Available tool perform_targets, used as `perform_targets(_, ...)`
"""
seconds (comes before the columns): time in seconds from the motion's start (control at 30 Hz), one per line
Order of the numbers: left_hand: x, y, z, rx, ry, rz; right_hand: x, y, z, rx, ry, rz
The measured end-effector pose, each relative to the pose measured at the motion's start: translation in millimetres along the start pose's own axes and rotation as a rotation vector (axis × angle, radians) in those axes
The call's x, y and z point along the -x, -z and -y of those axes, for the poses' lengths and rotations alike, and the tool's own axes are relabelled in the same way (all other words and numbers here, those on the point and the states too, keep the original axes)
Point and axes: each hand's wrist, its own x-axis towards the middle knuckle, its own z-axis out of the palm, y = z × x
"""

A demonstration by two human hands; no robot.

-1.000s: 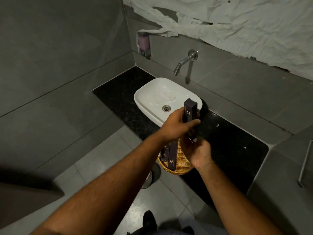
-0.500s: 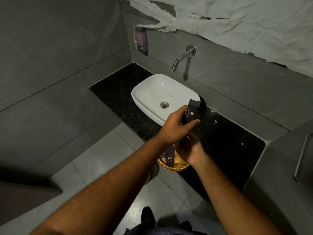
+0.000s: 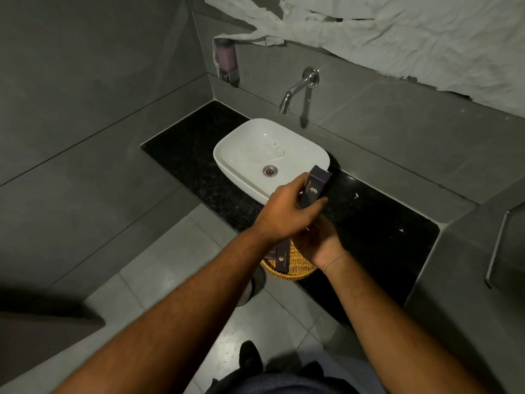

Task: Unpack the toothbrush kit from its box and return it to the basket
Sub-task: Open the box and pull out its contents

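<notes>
A long dark purple toothbrush kit box (image 3: 315, 186) with a gold logo stands tilted above the basket, its top end toward the sink. My left hand (image 3: 284, 214) wraps around its middle from the left. My right hand (image 3: 321, 243) grips its lower end from below; that end is hidden by my fingers. Under both hands a round woven yellow basket (image 3: 295, 268) sits at the counter's front edge. Another dark purple box (image 3: 282, 257) lies in it, partly covered by my left wrist.
A white vessel sink (image 3: 244, 149) rests on the black stone counter (image 3: 383, 237), with a chrome wall tap (image 3: 298, 86) above. A soap dispenser (image 3: 225, 59) hangs in the corner. Crumpled white paper (image 3: 397, 32) covers the wall. Grey floor tiles lie below.
The box has tipped a little to the right in my hands and both hands sit slightly lower. My head has shifted, so the scene moved in view.
</notes>
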Motion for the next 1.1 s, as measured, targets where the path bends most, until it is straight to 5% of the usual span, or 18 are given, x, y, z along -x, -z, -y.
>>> perform_targets(0.47,11,7,4,0.063,-0.014,-0.127,14,-8,4,0.059,-0.003,0.141)
perform_targets(0.77,-8,10,20,-0.262,0.108,-0.172,11,-14,-1,0.116,-0.029,0.012)
perform_targets(1.1,-29,29,22,0.251,0.322,-0.344,27,7,16,-0.062,0.0,0.165)
